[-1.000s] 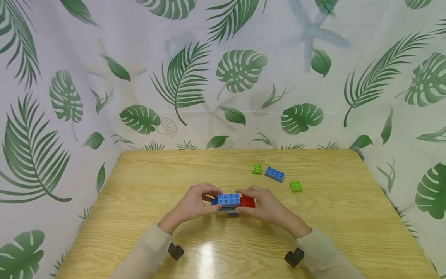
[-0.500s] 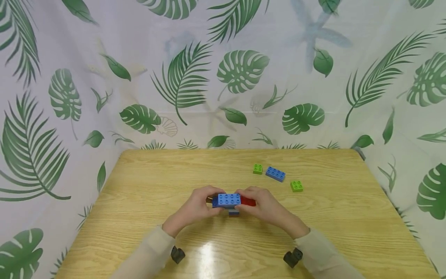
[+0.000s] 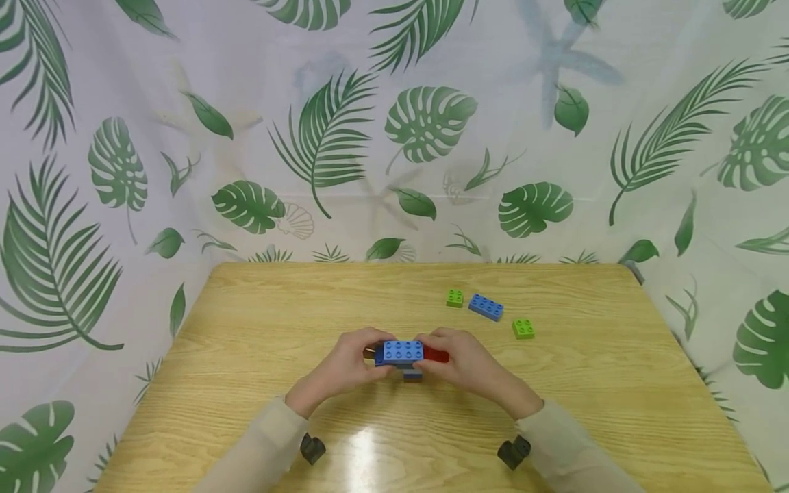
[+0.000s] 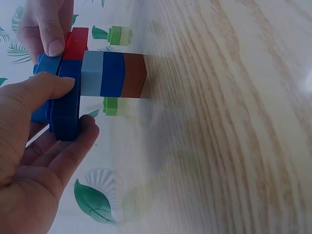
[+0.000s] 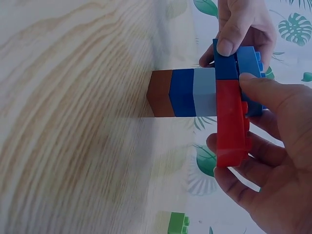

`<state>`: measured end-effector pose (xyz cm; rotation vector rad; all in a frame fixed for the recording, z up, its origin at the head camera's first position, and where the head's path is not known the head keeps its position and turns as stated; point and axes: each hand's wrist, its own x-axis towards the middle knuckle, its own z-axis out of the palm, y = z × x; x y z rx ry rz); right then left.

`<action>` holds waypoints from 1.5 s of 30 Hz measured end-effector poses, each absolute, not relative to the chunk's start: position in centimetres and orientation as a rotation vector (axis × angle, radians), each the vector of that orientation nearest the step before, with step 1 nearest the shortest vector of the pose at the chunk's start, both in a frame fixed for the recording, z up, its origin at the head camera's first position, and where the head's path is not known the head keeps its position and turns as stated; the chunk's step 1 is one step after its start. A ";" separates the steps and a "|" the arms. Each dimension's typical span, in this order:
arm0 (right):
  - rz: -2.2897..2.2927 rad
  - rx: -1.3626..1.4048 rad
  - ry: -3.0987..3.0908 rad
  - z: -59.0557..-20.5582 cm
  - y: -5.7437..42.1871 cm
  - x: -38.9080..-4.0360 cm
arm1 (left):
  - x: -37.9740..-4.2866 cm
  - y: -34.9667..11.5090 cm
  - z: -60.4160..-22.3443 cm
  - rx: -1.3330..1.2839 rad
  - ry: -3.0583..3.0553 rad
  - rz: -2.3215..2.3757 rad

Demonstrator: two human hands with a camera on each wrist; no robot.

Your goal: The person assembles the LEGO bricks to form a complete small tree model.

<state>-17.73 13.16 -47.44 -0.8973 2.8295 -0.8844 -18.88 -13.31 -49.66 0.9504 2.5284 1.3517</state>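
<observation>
A short brick column stands on the table, with a brown brick [image 4: 134, 75] lowest, a blue brick [image 4: 112, 74] above it and a light blue brick [image 4: 91, 73] higher. Across it lie a dark blue brick [image 5: 224, 63] and a red brick [image 5: 229, 122], end to end. A blue eight-stud brick [image 3: 403, 350] sits over their joint. My left hand [image 3: 351, 363] pinches the dark blue brick between thumb and fingers. With its thumb on the near side of the top blue brick, my right hand [image 3: 465, 359] grips that brick; its lower fingers are around the red one.
Farther back on the wooden table [image 3: 277, 294] lie a small green brick [image 3: 455, 298], a loose blue brick [image 3: 486, 307] and another green brick [image 3: 523, 329]. A leaf-patterned cloth [image 3: 345, 150] hangs behind the table and at both sides.
The left thumb and fingers have shifted slightly along the stack toward the dark blue brick. The top blue brick looks a little lower and straighter. The loose bricks have not moved.
</observation>
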 end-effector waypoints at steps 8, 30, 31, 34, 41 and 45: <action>-0.910 -0.878 2.796 -47.3 13.2 -17.8 | -18.9 -13.4 -49.6 0.953 2.536 1.330; -0.633 -0.986 2.883 -46.5 12.5 -18.1 | -19.0 -13.1 -49.2 1.055 2.580 1.235; -0.634 -0.990 2.885 -46.6 12.5 -18.0 | -19.0 -13.0 -49.3 1.052 2.581 1.231; -0.674 -1.028 2.887 -46.8 12.5 -18.1 | -19.0 -12.7 -49.4 1.008 2.568 1.234; -0.824 -1.012 2.828 -47.3 12.8 -18.4 | -19.3 -12.0 -49.4 0.841 2.506 1.270; -0.824 -0.984 2.812 -47.3 13.0 -18.6 | -19.5 -11.8 -49.2 0.814 2.465 1.304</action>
